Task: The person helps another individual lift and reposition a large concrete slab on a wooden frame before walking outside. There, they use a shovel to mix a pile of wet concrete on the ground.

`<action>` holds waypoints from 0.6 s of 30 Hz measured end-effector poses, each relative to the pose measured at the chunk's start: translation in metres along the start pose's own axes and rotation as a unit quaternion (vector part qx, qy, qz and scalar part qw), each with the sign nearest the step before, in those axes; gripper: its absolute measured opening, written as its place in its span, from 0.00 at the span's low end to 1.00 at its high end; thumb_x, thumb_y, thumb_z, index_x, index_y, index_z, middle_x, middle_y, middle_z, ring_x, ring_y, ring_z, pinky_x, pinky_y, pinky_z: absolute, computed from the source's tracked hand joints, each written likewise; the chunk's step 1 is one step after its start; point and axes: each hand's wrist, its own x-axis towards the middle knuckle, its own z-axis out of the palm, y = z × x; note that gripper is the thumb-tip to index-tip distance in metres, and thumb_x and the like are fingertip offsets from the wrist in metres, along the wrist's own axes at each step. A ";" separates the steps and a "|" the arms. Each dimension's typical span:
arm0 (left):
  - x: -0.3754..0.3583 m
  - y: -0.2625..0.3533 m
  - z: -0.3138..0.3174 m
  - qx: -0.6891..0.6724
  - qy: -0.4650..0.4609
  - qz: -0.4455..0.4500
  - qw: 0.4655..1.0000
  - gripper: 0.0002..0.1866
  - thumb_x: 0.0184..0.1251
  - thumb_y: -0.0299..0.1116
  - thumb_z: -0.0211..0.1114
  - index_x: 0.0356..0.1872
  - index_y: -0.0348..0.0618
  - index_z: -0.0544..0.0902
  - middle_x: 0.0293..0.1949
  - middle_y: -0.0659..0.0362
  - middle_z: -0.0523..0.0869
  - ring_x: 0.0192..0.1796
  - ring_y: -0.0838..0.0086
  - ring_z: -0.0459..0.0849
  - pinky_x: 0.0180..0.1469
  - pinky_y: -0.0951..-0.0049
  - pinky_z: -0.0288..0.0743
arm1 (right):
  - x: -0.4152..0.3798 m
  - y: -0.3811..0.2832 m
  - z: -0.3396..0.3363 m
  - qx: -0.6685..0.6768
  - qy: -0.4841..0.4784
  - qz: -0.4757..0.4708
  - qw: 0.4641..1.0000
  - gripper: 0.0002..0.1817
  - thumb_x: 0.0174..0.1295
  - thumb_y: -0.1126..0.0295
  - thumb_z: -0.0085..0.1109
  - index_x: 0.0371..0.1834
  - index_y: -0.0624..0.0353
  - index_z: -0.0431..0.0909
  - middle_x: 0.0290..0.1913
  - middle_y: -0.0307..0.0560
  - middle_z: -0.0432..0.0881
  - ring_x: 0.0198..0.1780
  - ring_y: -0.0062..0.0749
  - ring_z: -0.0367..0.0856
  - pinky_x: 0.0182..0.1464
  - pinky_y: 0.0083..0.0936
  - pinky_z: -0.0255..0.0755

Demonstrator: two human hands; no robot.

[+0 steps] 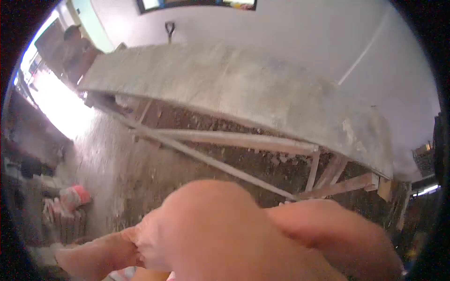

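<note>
Bare skin from my hands and arms fills the bottom of the head view, very close and blurred. One rounded, bent part (206,225) rises in the middle, and a second bare part (333,222) crosses behind it on the right. Toward the lower left reaches a narrower, finger-like part (96,257) with wrinkled skin at its bend. The fingers are mostly hidden, and I cannot tell what they hold. A scrap of striped cloth (124,274) shows beneath. Beyond stands a long, worn, pale board (234,79) on a wooden frame (215,164).
A black D-shaped handle (169,30) sticks up behind the board, against the white wall (300,33). At the far left a person (77,51) is near a bright opening. A pink-and-white item (75,196) lies on the left. Rubble (197,119) covers ground under the board.
</note>
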 end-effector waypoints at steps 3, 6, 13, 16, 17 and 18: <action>0.008 0.013 -0.017 0.021 -0.032 -0.010 0.999 0.25 0.59 0.70 0.50 0.42 0.63 0.72 0.37 0.66 0.81 0.50 0.56 0.74 0.62 0.37 0.50 | -0.023 -0.044 -0.007 0.055 0.016 -0.060 0.997 0.26 0.59 0.49 0.54 0.36 0.67 0.77 0.37 0.62 0.80 0.42 0.51 0.80 0.43 0.44 0.69; 0.019 0.023 -0.044 0.050 -0.034 0.014 0.998 0.32 0.58 0.69 0.52 0.48 0.53 0.73 0.47 0.58 0.82 0.57 0.51 0.73 0.63 0.40 0.53 | 0.016 -0.020 0.051 0.159 0.023 -0.048 0.986 0.25 0.61 0.48 0.52 0.42 0.63 0.78 0.32 0.48 0.80 0.33 0.50 0.77 0.33 0.46 0.66; -0.038 0.079 -0.164 0.398 -0.085 -0.167 0.898 0.31 0.53 0.54 0.68 0.53 0.44 0.77 0.50 0.50 0.82 0.56 0.53 0.77 0.61 0.55 0.65 | -0.053 -0.199 -0.022 0.646 0.068 -0.109 0.752 0.34 0.65 0.47 0.49 0.67 0.57 0.59 0.64 0.52 0.67 0.62 0.43 0.68 0.57 0.34 0.64; -0.080 0.099 -0.230 0.752 -0.187 -0.237 0.586 0.32 0.52 0.51 0.70 0.52 0.37 0.76 0.48 0.46 0.81 0.56 0.57 0.77 0.61 0.60 0.65 | -0.058 -0.257 -0.047 0.707 0.085 -0.156 0.685 0.46 0.64 0.39 0.45 0.74 0.57 0.41 0.72 0.55 0.54 0.71 0.49 0.54 0.67 0.44 0.50; -0.097 0.104 -0.254 0.756 -0.138 -0.252 0.588 0.31 0.51 0.50 0.71 0.50 0.37 0.77 0.48 0.47 0.82 0.54 0.56 0.78 0.58 0.59 0.67 | -0.060 -0.273 -0.057 0.723 0.079 -0.159 0.668 0.48 0.63 0.36 0.44 0.74 0.58 0.37 0.74 0.56 0.49 0.73 0.50 0.49 0.70 0.45 0.44; -0.101 0.112 -0.262 0.758 -0.088 -0.267 0.589 0.30 0.49 0.49 0.71 0.48 0.37 0.78 0.47 0.47 0.82 0.52 0.56 0.79 0.55 0.59 0.70 | -0.060 -0.287 -0.063 0.738 0.073 -0.162 0.651 0.51 0.62 0.34 0.42 0.75 0.58 0.33 0.75 0.57 0.44 0.75 0.51 0.44 0.72 0.47 0.38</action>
